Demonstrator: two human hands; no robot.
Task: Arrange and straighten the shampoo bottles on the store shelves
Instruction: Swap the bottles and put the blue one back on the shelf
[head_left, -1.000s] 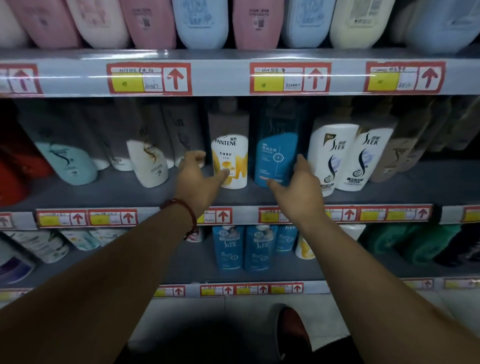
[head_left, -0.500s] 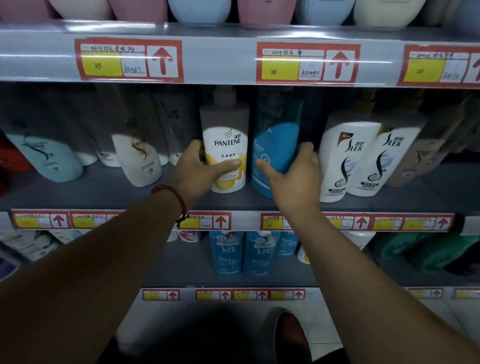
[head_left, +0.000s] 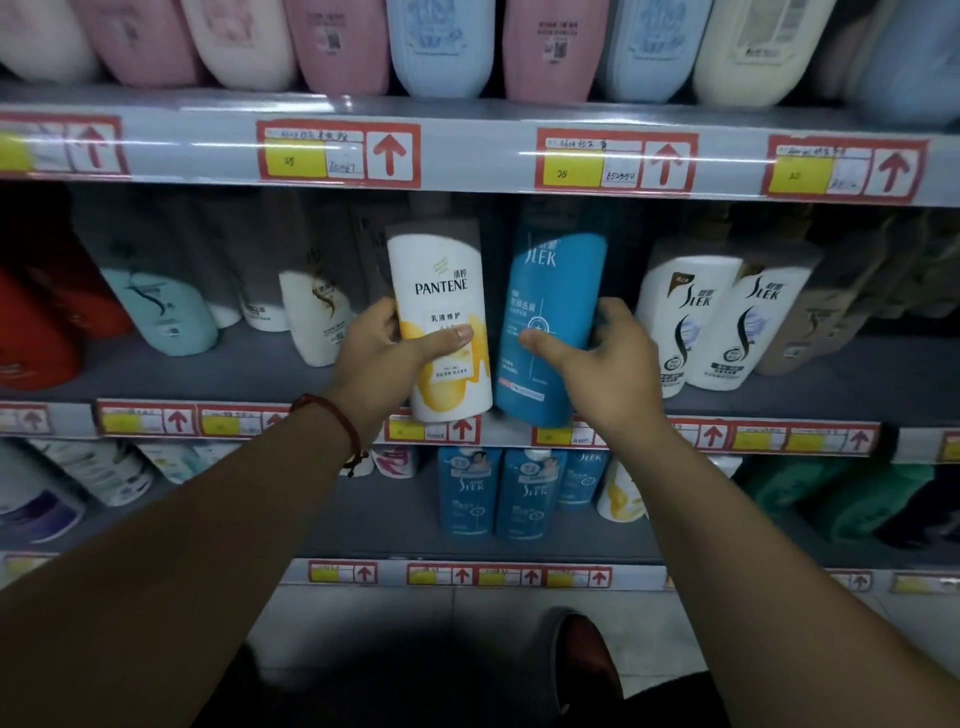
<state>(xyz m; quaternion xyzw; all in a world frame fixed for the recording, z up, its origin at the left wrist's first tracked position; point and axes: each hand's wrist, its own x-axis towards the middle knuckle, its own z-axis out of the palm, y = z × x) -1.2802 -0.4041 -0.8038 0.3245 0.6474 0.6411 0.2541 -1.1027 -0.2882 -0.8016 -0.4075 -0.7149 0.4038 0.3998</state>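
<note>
Now both are standing near-upright, labels facing out.
Fingers of left hand clamping yellow-white Pantene bottle; right hand clamping blue Slek bottle.

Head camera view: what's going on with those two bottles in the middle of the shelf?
A person is tidying shampoo on a shop shelf. Their left hand grips the white and yellow Pantene bottle, and their right hand grips the blue Slek bottle beside it. Both bottles are at the front edge of the middle shelf, ahead of the white Slek bottles to the right. Whether they are lifted is unclear.
</note>
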